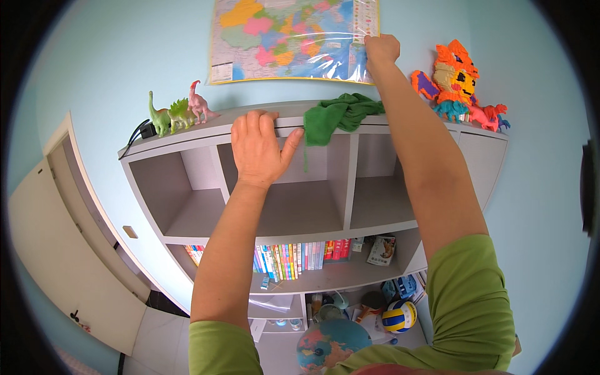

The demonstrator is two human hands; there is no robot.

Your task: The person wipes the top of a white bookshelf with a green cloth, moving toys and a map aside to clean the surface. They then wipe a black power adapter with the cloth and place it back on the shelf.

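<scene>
My right hand [383, 49] is at the right edge of a wall map [286, 42] covered in glossy plastic film, pinching its border between thumb and curled fingers. Lower left, my left hand [258, 145] rests on the front edge of a grey bookcase [281, 236], fingers over the top and thumb spread out. A crumpled green cloth [344, 115] lies on the bookcase top between my hands, one corner and a loose thread hanging over the front. My right forearm hides part of the top board beside the cloth.
Toy dinosaurs [180, 112] and a black plug adapter [148, 130] stand on the top left. An orange block-built figure [457, 75] and more toy dinosaurs [487, 115] are at the right. Below are books [290, 260], a globe [333, 344] and a volleyball [399, 317]. A door [70, 262] is at left.
</scene>
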